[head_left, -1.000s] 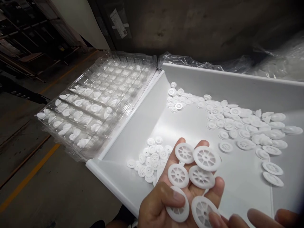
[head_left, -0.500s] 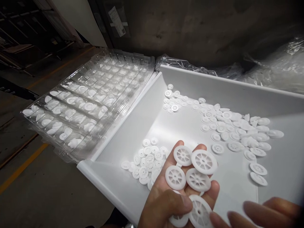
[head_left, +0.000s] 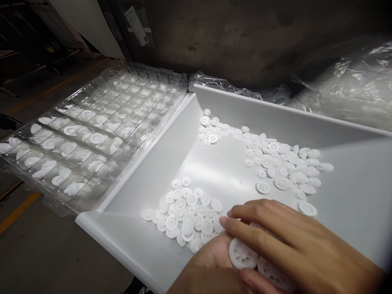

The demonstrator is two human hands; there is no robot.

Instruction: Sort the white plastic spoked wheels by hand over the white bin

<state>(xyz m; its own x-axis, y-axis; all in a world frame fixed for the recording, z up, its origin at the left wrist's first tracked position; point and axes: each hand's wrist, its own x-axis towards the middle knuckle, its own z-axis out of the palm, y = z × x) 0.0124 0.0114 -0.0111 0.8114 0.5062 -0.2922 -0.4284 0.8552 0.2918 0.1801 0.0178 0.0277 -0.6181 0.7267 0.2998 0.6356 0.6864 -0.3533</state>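
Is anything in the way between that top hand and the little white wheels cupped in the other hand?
Nothing visible. The right hand lies directly over the white wheels resting in the left hand, its fingers touching them. Most of the wheels are hidden under that hand.

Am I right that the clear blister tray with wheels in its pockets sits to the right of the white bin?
Not quite. The head view shows the clear blister tray, with wheels in its nearer pockets, to the left of the white bin, not the right. To the bin's right lies crumpled clear plastic.
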